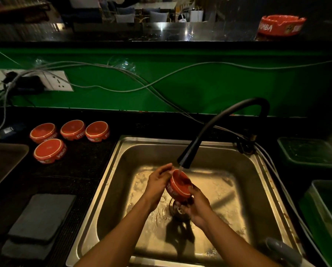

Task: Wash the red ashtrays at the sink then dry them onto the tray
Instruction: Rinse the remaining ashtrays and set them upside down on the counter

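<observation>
We hold one red ashtray (179,185) tilted on edge over the sink (244,182), just under the black tap spout (184,160), presumably so the stream runs across its underside and drains straight to the basin.

Right hand (196,207): grip clamped on the lower rim, fingers curled beneath, carrying the weight. Left hand (158,182): fingers curled round the upper rim on the far side, likely steadying and rubbing.

Four more ashtrays (72,130) sit upside down on the dark surface (78,170) left of the sink, grouped close together. We cannot tell whether they are washed or waiting; inverted would suit draining.

A dark tray (3,160) lies at the far left, nothing on it that we can see. One further ashtray (282,25) stands upright on the upper ledge (161,33).

Judgement: washing stage, drying not yet begun.
</observation>
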